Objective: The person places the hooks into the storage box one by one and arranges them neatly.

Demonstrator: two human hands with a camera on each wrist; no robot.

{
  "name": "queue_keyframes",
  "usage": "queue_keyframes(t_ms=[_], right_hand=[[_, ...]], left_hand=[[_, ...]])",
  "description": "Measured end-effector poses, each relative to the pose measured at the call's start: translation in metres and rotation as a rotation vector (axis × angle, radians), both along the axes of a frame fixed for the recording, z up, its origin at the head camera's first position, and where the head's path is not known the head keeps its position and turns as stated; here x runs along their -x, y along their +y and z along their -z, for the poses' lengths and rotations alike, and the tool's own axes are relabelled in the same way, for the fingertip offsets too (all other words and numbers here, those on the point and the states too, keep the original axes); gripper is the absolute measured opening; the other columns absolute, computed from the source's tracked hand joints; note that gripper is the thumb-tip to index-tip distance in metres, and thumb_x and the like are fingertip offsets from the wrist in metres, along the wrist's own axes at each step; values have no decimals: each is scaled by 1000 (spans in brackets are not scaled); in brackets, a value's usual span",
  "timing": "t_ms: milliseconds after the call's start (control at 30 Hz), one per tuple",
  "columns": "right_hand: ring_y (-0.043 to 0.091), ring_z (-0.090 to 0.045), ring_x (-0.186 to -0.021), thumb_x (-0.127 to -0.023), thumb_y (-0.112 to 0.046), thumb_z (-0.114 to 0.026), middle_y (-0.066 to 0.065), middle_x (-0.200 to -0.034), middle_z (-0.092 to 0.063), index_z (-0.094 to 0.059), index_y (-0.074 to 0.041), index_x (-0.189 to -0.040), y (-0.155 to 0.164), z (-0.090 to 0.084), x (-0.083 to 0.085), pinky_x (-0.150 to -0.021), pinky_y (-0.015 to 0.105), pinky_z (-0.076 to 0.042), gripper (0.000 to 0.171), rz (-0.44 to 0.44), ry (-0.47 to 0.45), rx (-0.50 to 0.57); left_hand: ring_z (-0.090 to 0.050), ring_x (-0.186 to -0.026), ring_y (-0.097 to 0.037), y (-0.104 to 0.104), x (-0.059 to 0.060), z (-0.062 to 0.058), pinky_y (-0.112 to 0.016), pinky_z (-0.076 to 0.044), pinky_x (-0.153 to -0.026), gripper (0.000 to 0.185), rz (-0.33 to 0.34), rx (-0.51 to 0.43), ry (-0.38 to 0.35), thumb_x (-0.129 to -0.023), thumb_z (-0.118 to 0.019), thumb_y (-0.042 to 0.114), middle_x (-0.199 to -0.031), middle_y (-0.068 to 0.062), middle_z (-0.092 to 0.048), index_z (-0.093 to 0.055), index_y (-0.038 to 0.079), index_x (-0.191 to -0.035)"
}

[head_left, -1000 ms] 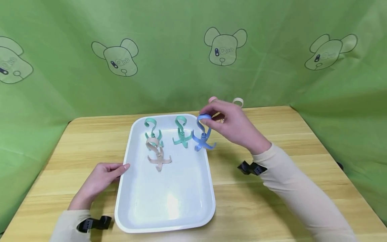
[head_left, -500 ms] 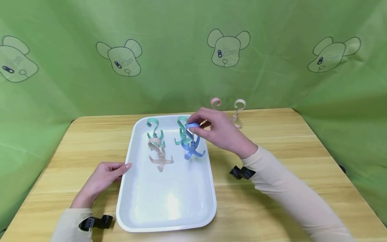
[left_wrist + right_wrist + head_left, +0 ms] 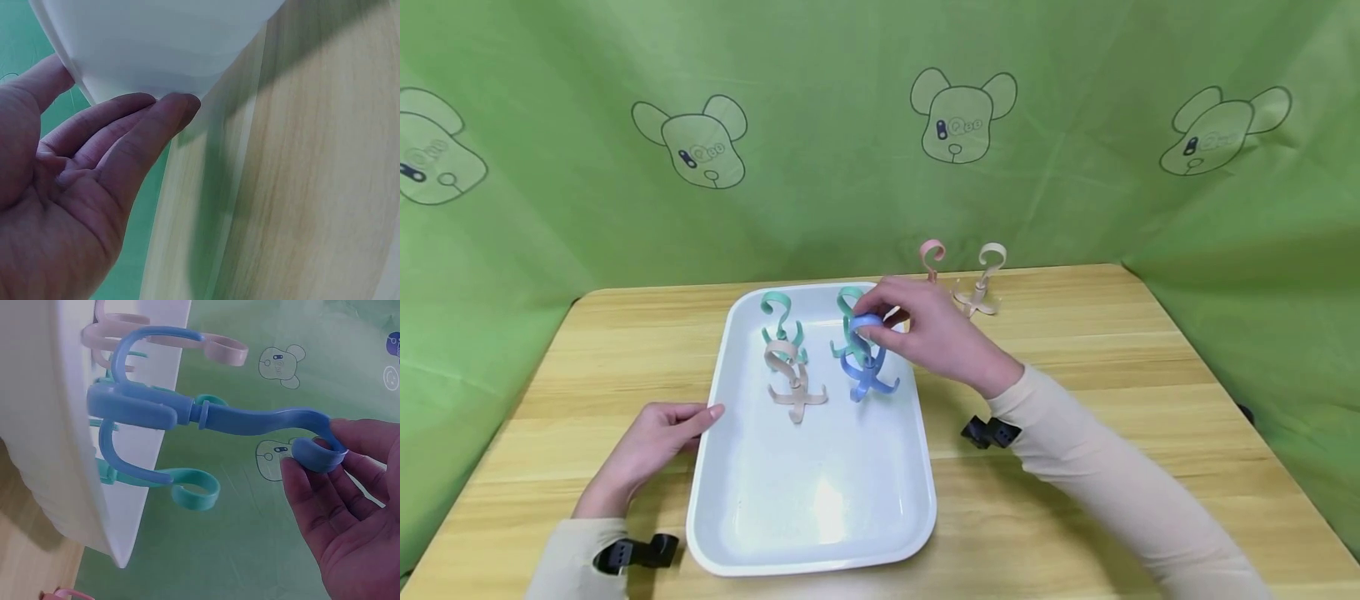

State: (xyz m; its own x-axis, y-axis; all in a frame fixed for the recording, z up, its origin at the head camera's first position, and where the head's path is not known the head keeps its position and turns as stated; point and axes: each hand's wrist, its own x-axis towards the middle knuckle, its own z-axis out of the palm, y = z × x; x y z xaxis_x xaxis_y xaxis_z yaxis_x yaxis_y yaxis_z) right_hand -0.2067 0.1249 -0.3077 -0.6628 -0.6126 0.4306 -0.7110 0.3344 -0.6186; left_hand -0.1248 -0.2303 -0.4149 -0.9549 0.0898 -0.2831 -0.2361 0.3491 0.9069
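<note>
A blue plastic hook [image 3: 867, 367] with a curled top and four splayed feet stands in the white tray [image 3: 820, 500], just in front of a teal hook [image 3: 848, 302]. My right hand [image 3: 876, 321] pinches its top curl; in the right wrist view the fingertips [image 3: 300, 465] close round the blue hook's [image 3: 237, 419] curl, its feet against the tray [image 3: 50, 425]. Another teal hook [image 3: 780, 321] and a beige hook [image 3: 793, 387] stand further left. My left hand [image 3: 703, 414] lies flat, its fingertips [image 3: 181, 106] touching the tray's [image 3: 162, 44] left rim.
A pink hook [image 3: 932, 252] and a second beige hook [image 3: 983, 283] stand on the wooden table [image 3: 1112, 350] behind the tray's right corner. Green cloth walls close in the back and both sides. The tray's near half holds nothing.
My right hand has carried the blue hook left and down, from above the tray's right rim to inside the tray beside the teal hook. The left hand has stayed put.
</note>
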Motion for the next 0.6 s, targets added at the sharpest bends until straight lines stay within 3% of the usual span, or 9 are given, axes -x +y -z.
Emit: queue_keyframes(t_ms=[600], right_hand=[[14, -61, -91, -88, -2, -73, 0, -98, -64, -68, -4, -106, -5, 26, 2, -80, 27, -55, 18, -24, -120, -74]], left_hand=[[-70, -94, -26, -1, 0, 1, -33, -56, -82, 58, -8, -2, -9, -96, -63, 42, -110, -20, -69, -62, -10, -123]])
